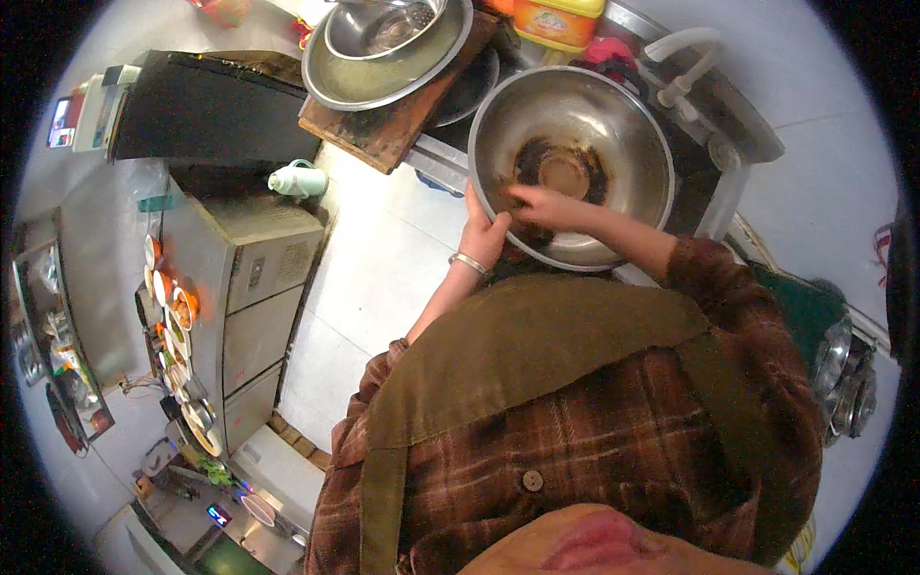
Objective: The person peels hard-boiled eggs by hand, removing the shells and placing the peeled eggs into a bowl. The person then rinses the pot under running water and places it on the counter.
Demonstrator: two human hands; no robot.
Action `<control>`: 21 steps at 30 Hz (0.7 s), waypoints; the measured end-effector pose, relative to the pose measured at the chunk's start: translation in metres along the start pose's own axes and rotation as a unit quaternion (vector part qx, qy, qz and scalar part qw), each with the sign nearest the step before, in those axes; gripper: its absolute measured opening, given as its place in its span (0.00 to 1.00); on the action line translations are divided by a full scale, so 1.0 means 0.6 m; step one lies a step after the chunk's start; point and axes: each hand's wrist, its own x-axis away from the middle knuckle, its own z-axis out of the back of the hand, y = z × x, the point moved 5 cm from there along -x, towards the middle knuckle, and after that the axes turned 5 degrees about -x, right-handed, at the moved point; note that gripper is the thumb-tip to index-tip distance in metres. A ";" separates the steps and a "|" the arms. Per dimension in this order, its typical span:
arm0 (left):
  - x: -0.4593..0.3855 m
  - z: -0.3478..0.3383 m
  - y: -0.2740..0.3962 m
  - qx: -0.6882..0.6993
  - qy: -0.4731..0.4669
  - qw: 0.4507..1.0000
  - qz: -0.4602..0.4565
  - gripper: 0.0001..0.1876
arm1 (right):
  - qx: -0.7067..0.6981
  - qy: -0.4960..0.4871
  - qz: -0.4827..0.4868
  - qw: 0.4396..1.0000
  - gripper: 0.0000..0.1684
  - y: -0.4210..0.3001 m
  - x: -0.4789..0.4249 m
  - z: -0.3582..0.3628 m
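A large stainless steel basin (632,136) is in front of me, tipped so that its inside shows. Dark brown stains ring the middle of its bottom. My left hand (485,233) grips the near-left rim, thumb over the edge; a bangle is on that wrist. Inside the basin, my right hand (550,210) reaches to the left wall with its fingers curled, close to my left thumb. Motion blurs its fingertips, and I cannot tell whether something small is pinched there.
Behind the basin are a faucet (683,57) and a yellow-orange plastic tub (557,25). To the left, nested metal bowls (316,86) stand on a wooden board (374,144). A mint-green thermos flask (305,180) and a steel cabinet (266,277) topped with dishes are farther left.
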 end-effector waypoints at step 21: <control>0.013 0.007 -0.039 0.099 -0.034 0.994 0.010 0.31 | -0.488 0.139 -0.034 0.861 0.21 -0.053 -0.033 -0.026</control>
